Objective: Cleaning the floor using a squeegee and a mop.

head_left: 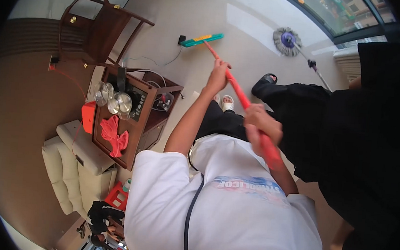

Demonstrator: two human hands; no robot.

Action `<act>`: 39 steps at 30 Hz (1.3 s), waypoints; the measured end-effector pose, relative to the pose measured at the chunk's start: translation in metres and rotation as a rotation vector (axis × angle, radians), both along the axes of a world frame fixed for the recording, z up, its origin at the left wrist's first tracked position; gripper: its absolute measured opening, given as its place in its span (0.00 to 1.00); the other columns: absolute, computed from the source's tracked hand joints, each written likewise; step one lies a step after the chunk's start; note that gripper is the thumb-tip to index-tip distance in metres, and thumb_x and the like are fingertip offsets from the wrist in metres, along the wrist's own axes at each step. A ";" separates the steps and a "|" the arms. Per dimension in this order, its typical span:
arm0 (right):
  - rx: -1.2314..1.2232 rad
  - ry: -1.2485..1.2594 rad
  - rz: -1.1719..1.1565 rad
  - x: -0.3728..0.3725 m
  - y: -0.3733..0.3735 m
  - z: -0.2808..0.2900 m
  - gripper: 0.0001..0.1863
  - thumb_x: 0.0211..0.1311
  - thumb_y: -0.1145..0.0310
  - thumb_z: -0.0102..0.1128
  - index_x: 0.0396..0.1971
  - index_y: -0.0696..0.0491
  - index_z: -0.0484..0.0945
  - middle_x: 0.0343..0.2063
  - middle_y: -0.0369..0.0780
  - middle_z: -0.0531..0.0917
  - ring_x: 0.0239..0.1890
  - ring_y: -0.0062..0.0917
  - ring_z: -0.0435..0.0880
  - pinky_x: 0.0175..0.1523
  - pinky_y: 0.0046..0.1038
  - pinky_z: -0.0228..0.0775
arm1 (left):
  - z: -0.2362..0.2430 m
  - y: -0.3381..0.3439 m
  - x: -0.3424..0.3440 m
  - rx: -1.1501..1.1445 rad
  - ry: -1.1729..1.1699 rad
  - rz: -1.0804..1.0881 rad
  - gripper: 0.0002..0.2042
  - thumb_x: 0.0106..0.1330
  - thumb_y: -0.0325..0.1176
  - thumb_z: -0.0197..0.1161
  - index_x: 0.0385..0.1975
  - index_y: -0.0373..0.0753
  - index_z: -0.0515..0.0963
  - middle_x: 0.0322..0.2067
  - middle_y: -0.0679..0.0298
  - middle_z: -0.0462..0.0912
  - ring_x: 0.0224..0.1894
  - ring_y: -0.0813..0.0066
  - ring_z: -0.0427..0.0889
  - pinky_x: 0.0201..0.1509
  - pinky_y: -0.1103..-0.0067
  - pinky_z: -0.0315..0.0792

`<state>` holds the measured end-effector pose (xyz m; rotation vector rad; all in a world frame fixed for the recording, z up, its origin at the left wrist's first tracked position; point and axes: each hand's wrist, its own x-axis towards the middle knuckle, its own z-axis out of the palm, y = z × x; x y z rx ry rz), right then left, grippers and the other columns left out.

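Both my hands grip the red handle of a broom [238, 88], which slants from in front of my chest away to the floor. My left hand [218, 78] is closed around the handle further down, nearer the head. Closer to my body, my right hand [262, 125] wraps the upper part, slightly blurred. At the far end, the wide green broom head [202, 40] with a yellow middle rests on the pale floor [197, 12]. A small black box [182, 40] with a thin cable lies right beside its left end.
On the right stands a person in black [299, 114], near a grey round mop [287, 40]. To the left are a wooden chair [108, 31] and a tea table [132, 145] bearing glass pots [119, 103] and a red cloth [113, 134]. A beige sofa [62, 175] and other people [103, 216] are behind.
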<state>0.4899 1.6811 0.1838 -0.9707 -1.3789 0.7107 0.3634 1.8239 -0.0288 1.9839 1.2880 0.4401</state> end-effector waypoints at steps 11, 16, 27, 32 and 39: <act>0.208 0.246 -0.009 -0.004 0.185 0.017 0.11 0.49 0.87 0.43 0.13 0.57 0.59 0.09 0.38 0.65 0.11 0.24 0.63 0.24 0.32 0.66 | -0.016 0.130 0.035 -0.024 -0.463 0.067 0.06 0.55 0.23 0.59 0.25 0.33 0.67 0.26 0.49 0.72 0.35 0.47 0.74 0.39 0.64 0.68; 0.046 -0.078 -0.104 -0.038 0.250 -0.067 0.10 0.50 0.85 0.46 0.15 0.57 0.61 0.14 0.39 0.67 0.17 0.27 0.69 0.29 0.30 0.65 | -0.100 0.246 0.017 0.089 -0.379 0.102 0.06 0.53 0.22 0.58 0.28 0.36 0.68 0.32 0.51 0.73 0.36 0.49 0.74 0.40 0.66 0.70; 0.110 0.344 -0.135 -0.011 0.422 0.049 0.13 0.59 0.79 0.39 0.16 0.52 0.55 0.10 0.34 0.62 0.14 0.19 0.57 0.30 0.30 0.58 | 0.104 0.383 0.014 0.435 -0.329 0.034 0.13 0.44 0.23 0.66 0.31 0.42 0.77 0.47 0.57 0.75 0.57 0.50 0.67 0.62 0.60 0.57; 0.119 0.244 0.039 -0.028 0.505 -0.016 0.13 0.56 0.80 0.41 0.15 0.54 0.55 0.10 0.37 0.64 0.13 0.23 0.62 0.28 0.31 0.62 | 0.117 0.415 0.005 0.027 -0.606 0.018 0.07 0.49 0.21 0.58 0.29 0.38 0.74 0.38 0.57 0.76 0.49 0.55 0.72 0.50 0.67 0.66; 0.062 -0.037 0.188 -0.004 0.611 -0.097 0.11 0.51 0.84 0.46 0.15 0.55 0.59 0.14 0.38 0.68 0.16 0.28 0.68 0.28 0.30 0.65 | 0.037 0.544 -0.007 0.142 -0.425 -0.200 0.03 0.48 0.21 0.57 0.22 0.36 0.71 0.28 0.56 0.72 0.41 0.55 0.71 0.44 0.68 0.68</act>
